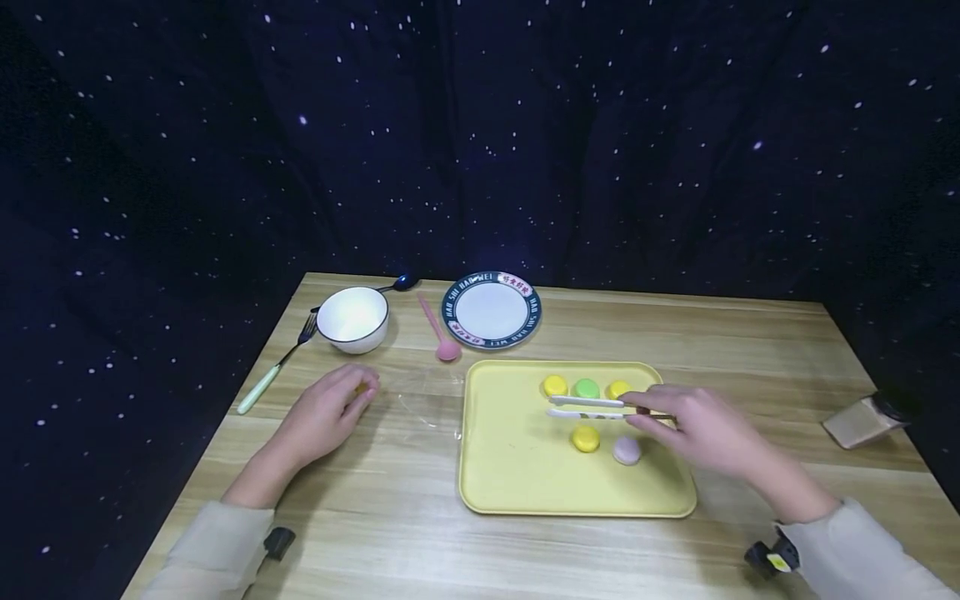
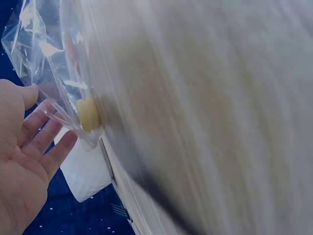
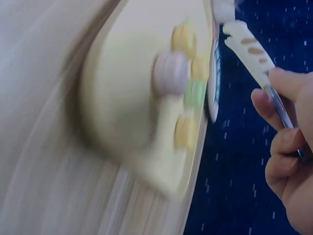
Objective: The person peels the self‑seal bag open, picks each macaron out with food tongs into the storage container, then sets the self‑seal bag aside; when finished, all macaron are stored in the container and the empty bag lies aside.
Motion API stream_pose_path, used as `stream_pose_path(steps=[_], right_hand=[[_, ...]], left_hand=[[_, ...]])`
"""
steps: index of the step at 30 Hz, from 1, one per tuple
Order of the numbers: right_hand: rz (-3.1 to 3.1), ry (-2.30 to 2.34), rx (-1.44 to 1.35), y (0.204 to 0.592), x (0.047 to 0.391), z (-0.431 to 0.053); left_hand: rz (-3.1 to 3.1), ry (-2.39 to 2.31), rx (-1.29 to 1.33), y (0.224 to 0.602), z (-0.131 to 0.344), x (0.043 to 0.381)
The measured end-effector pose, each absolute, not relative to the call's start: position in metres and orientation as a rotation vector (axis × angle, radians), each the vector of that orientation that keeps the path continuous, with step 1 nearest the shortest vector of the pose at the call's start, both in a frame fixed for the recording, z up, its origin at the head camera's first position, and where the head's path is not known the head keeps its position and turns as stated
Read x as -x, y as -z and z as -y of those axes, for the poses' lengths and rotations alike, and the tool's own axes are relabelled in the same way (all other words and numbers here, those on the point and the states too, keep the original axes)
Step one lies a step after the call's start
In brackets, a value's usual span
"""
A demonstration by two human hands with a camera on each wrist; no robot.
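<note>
Tongs [image 1: 592, 407] – gripped by the right hand [image 1: 701, 429] – hover over the macarons [image 1: 586, 438] on the yellow tray [image 1: 517, 475]. Left of the tray, left hand [image 1: 326, 412] fingers pinch a clear bag [image 2: 54, 63] holding one yellow macaron [image 2: 88, 113]. Judged step: picking the next macaron – lower the tongs astride one.

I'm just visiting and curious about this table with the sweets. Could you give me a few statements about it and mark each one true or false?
1. The right hand holds white tongs over the yellow tray. True.
2. Five macarons lie on the tray: three yellow, one green, one pale purple. True.
3. The plate holds a macaron. False: it holds nothing.
4. The left hand grips the fork. False: it is at a clear bag with a yellow macaron inside.
5. The bowl stands on the tray. False: it stands on the table, left of the plate.
</note>
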State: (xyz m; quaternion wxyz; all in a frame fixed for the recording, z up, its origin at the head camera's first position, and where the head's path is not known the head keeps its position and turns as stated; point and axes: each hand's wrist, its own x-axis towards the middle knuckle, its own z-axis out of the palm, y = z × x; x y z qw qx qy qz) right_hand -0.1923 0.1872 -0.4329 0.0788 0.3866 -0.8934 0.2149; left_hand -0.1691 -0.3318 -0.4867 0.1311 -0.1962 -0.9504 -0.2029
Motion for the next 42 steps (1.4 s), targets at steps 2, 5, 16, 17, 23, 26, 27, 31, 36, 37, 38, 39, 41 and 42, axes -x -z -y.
stream_pose_path(steps=[2,5,16,17,23,26,27,31,36,37,38,39,41,42], right_hand=[[2.641,-0.648,-1.170,0.434,0.195,-0.167],[2.605,-0.654,-1.197,0.436,0.199,-0.133],[2.583,-0.553,-1.278,0.455,0.214,-0.034],[2.575,-0.551,-1.286,0.456,0.216,-0.028],[2.571,-0.528,-1.319,0.461,0.222,-0.001],[2.569,-0.507,-1.322,0.461,0.223,0.010],[2.569,-0.507,-1.326,0.461,0.223,0.014],[2.585,-0.485,-1.338,0.459,0.224,0.028],[2.632,-0.475,-1.325,0.459,0.223,0.038],[2.640,-0.481,-1.321,0.460,0.223,0.039],[2.645,-0.488,-1.319,0.460,0.224,0.040],[2.650,-0.491,-1.315,0.460,0.224,0.041],[2.661,-0.504,-1.306,0.461,0.225,0.043],[2.663,-0.510,-1.305,0.462,0.225,0.044]], left_hand=[[2.761,0.592,0.561,0.486,0.332,0.169],[2.760,0.595,0.551,0.486,0.332,0.169],[2.752,0.593,0.548,0.481,0.329,0.168],[2.748,0.592,0.549,0.480,0.329,0.167],[2.742,0.584,0.542,0.479,0.330,0.166],[2.739,0.595,0.544,0.480,0.331,0.166],[2.738,0.600,0.543,0.480,0.331,0.166],[2.736,0.670,0.517,0.480,0.333,0.166],[2.746,0.893,0.362,0.479,0.337,0.162],[2.758,0.925,0.299,0.479,0.338,0.160],[2.776,0.950,0.230,0.478,0.340,0.158],[2.800,0.965,0.158,0.478,0.341,0.157],[2.859,0.992,0.034,0.477,0.344,0.154],[2.894,1.007,-0.017,0.477,0.345,0.153]])
